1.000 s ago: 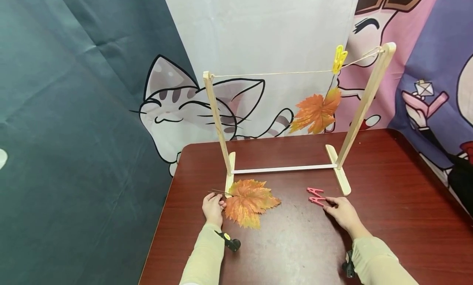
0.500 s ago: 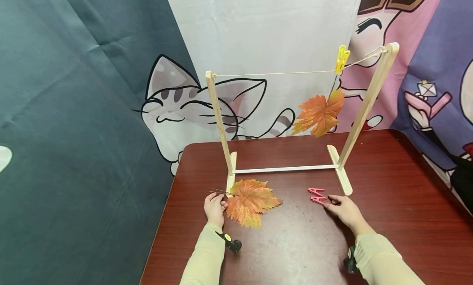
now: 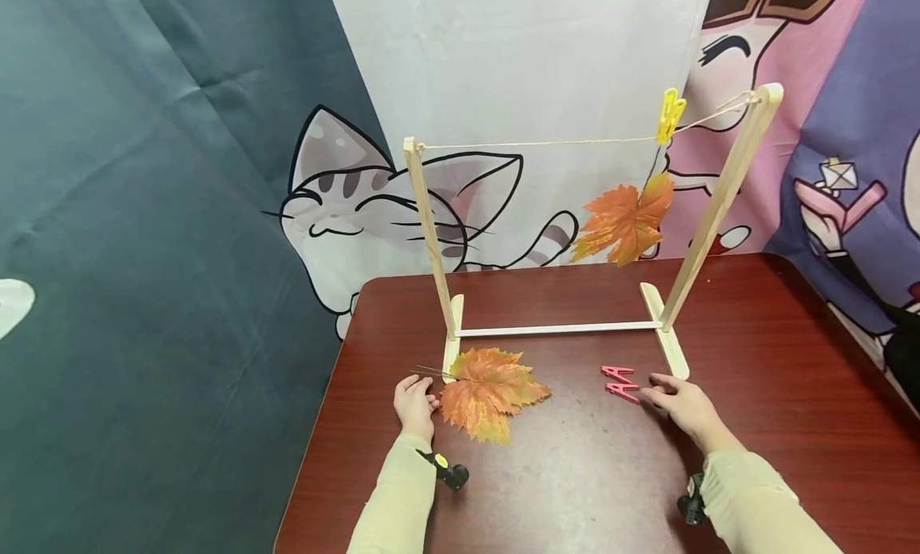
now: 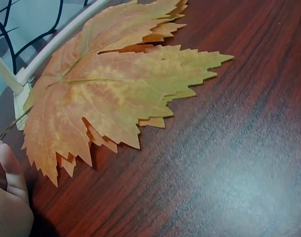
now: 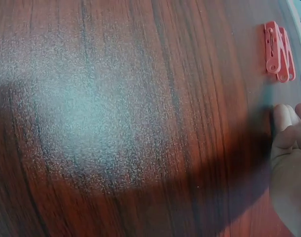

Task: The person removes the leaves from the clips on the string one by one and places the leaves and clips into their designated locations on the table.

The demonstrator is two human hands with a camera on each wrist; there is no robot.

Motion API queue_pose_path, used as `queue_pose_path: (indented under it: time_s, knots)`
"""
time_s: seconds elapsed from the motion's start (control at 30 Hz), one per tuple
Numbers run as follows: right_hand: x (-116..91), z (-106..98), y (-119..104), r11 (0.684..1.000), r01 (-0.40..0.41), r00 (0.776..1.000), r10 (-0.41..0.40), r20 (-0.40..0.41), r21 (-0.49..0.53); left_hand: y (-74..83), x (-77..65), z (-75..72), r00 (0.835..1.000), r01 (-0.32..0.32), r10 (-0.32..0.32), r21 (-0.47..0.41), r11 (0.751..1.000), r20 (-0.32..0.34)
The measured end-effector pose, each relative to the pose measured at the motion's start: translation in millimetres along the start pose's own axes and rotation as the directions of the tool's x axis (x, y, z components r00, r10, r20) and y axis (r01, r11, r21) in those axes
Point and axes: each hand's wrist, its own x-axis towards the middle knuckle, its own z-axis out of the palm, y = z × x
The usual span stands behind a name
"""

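Observation:
Orange-yellow artificial maple leaves (image 3: 496,390) lie stacked on the table in the head view, overlapping the left foot of a wooden rack. By their thin stems is my left hand (image 3: 414,406), its fingers loosely bent; the left wrist view shows the stem reaching the fingertips, without a clear grip. Two pink clothespins (image 3: 620,384) lie side by side near the rack's right foot. Just right of them, my right hand (image 3: 686,410) has relaxed fingers and holds nothing visible. In the right wrist view, a gap separates the clothespins (image 5: 278,52) from the fingers.
The wooden rack (image 3: 719,207) carries a string (image 3: 539,144) between two posts. A yellow clothespin (image 3: 670,116) on it holds another maple leaf (image 3: 625,219) by the stem. Printed cloth (image 3: 546,59) hangs behind the reddish-brown table (image 3: 561,474).
My right hand has drawn slightly away to the right from the pink clothespins, which stay on the table. Relative to the lying leaves, my left hand has shifted very slightly left.

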Motion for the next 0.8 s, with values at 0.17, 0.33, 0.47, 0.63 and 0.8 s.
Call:
queue_pose_path:
  time_s: [0.17,0.33,0.47,0.63,0.8]
  knots:
    - [2,-5,0,0.998,-0.022,1.0,0.022,-0.004,0.051,5.5,-0.8,5.6,1.0,0.006,-0.006,-0.009,1.0,0.01]
    - [4,-11,-4,0.996,-0.012,1.0,0.014,-0.021,0.083,13.9,0.5,13.4,0.999,-0.006,0.006,0.003,1.0,0.032]
    - [7,-17,-7,0.993,0.02,0.998,-0.014,-0.055,0.113,19.7,1.7,19.9,0.997,-0.031,0.029,0.02,0.999,0.07]
    - [11,-20,-9,0.99,0.059,0.996,-0.049,-0.077,0.126,20.4,2.4,25.0,0.993,-0.036,0.035,0.013,0.999,0.11]
    - [12,-22,-11,0.992,0.061,0.996,-0.053,-0.076,0.113,18.2,1.6,29.5,0.992,-0.044,0.04,0.024,0.999,0.121]
